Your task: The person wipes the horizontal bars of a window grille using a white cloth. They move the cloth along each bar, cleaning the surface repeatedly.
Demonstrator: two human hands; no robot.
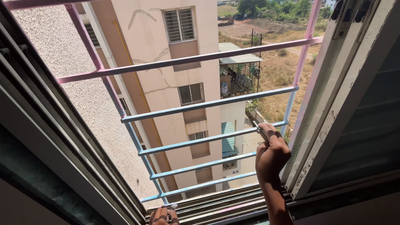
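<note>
Right hand curled around a blue grille bar near the window frame's right edge, left hand with fingers bent on the sill track at its bottom edge.

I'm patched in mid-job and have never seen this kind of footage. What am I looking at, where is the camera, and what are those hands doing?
This is one view from a camera worn on a person's head, looking out through an open sliding window. No machine here, just two bare hands. The right hand grips a blue bar of the window grille, whose upper bars are pink. It may hold something small against the bar; too small to tell. The left hand rests on the window track at the bottom edge. Beyond are a beige building and dry ground.
</note>
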